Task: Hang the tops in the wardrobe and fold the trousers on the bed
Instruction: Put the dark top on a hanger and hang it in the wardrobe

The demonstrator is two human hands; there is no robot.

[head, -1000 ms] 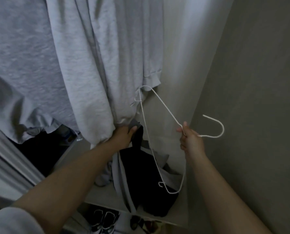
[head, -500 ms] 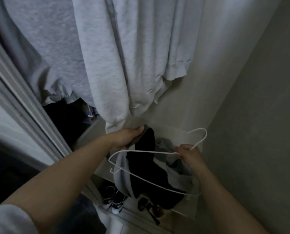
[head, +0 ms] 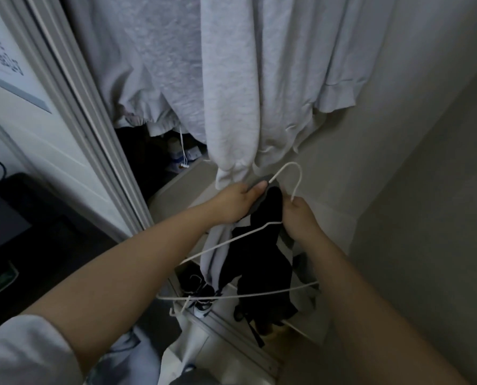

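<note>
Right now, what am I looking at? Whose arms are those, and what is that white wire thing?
There is no machine here. The arms belong to a person wearing a camera on their head, so you see what they see, looking down at their own hands in front of a wardrobe. The right hand has its grip on the neck of a white wire hanger, for hanging clothes. The left hand holds up a dark and grey top. Above them, grey sweatshirts hang in the wardrobe. Low down you can see shoes.
</note>
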